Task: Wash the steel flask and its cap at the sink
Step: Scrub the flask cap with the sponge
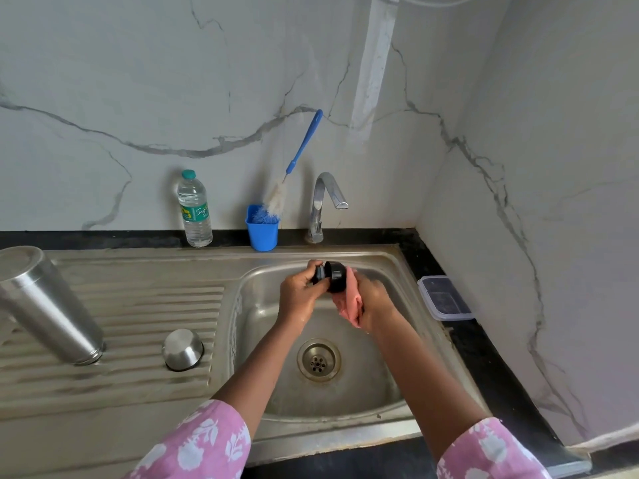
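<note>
- The black cap (pixel 333 276) is held above the sink (pixel 380 385) basin, with the left hand (pixel 299 295) curled round its narrower end.
- The right hand (pixel 375 305) grips a pink cloth (pixel 349 304) pressed against the cap's wider end.
- The steel flask (pixel 48 305) stands mouth-down on the drainboard (pixel 138 305) at the left, with a small upturned steel cup (pixel 182 349) near it.
- Behind the basin are the tap (pixel 323 205), a blue holder (pixel 261 235) with a bottle brush (pixel 301 157), and a water bottle (pixel 195 212).

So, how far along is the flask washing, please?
Apparently done: the steel flask and steel cup stand inverted on the drainboard. In hand: the left hand grips the black cap; the right hand holds a pink cloth against it. Left: rinsing it; tap looks off.
</note>
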